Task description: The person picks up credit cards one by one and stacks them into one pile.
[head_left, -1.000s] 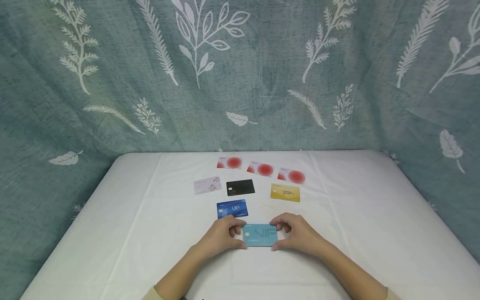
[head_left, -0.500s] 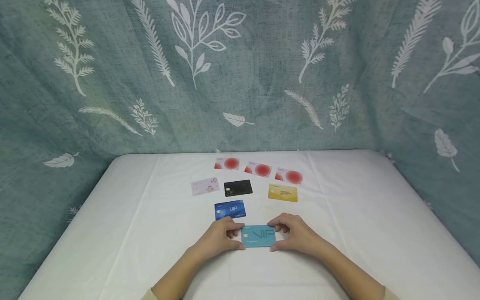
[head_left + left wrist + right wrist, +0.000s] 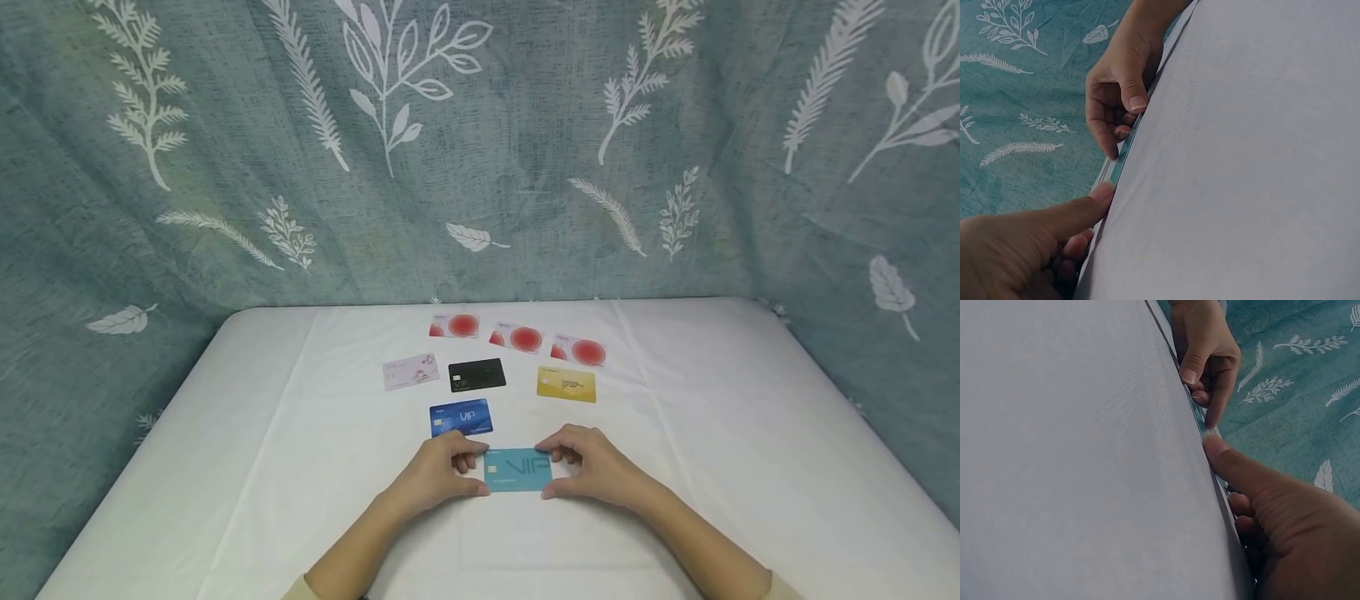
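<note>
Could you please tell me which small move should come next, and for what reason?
Perhaps draw the teal VIP card slightly back from the blue VIP card. The left hand and right hand hold the teal VIP card at opposite ends, and in the head view the left hand covers part of the blue VIP card's lower edge, so it might nudge it.

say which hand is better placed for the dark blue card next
Probably the left hand, beside the dark blue card; the right hand is farther off, across the teal card both hold.
</note>
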